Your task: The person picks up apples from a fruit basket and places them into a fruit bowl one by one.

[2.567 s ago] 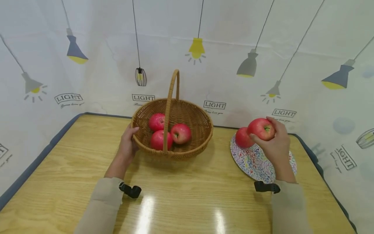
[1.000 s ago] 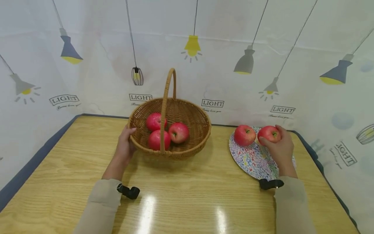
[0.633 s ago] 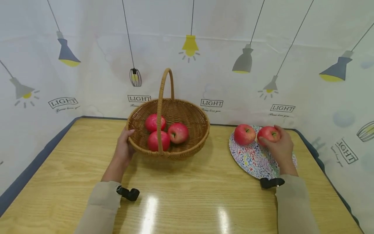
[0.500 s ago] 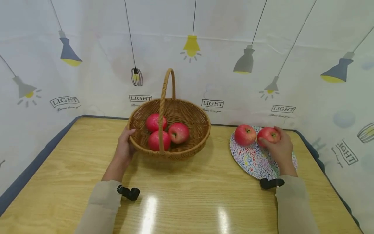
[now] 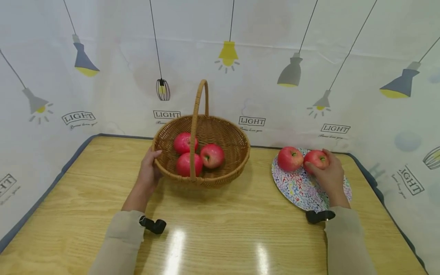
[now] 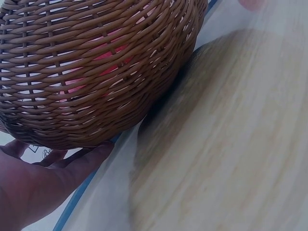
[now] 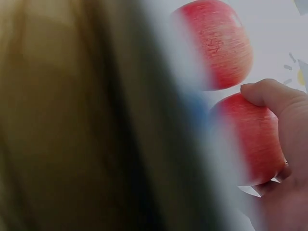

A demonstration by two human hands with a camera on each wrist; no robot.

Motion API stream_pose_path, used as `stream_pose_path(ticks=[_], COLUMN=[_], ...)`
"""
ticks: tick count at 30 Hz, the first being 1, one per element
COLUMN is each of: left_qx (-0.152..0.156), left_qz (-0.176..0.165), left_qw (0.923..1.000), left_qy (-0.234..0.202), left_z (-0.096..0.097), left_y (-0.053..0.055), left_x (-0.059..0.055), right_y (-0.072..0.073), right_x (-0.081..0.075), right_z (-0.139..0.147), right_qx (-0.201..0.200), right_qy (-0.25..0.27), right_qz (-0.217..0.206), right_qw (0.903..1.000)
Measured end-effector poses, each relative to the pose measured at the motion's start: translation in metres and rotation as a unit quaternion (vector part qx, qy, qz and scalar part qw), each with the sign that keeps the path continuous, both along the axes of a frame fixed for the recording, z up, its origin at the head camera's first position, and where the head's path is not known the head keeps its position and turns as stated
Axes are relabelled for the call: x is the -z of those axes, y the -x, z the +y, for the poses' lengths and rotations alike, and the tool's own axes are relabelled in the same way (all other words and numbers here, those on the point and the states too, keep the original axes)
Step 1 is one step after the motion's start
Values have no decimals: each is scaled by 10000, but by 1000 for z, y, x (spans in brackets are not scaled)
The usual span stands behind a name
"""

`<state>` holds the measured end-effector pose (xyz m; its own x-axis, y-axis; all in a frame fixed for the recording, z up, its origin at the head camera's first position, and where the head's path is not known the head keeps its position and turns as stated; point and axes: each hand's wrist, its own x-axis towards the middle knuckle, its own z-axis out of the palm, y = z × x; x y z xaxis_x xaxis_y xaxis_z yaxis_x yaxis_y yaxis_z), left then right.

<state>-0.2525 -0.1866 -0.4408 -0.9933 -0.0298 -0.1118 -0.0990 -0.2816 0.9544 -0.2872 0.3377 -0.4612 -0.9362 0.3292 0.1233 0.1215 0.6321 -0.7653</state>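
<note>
apple (image 5: 316,159) in right hand (image 5: 331,175) over plate (image 5: 296,190), second apple (image 5: 289,159) between it and basket (image 5: 227,134) in left hand (image 5: 148,170)

Pale wood grain runs across the tabletop (image 5: 220,233), with two bright reflections (image 5: 175,250) toward its near side. Dark blue edging (image 5: 368,179) borders its left, back and right edges. A white printed backdrop (image 5: 192,23) rises behind the back edge and along both sides. Above the middle of that edge is a printed yellow lamp (image 5: 228,53); above its left half, a caged bulb (image 5: 163,90). A blue lamp (image 5: 84,61) appears above the back left corner, a small gray lamp (image 5: 322,101) near the back right, above a boxed "LIGHT" label (image 5: 335,128).
</note>
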Motion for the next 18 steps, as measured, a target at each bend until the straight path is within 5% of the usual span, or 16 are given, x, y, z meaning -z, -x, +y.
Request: stream_pose_path(ticks=[18], left_qx=[14], left_qz=[5], left_qw=[10000], left_qy=[75], left_z=[-1], left_y=[0], left_x=[0], right_y=[4], right_x=[4], right_z=[2], right_qx=[-729], right_qy=[-501], right_qz=[-370], right_qw=[9954])
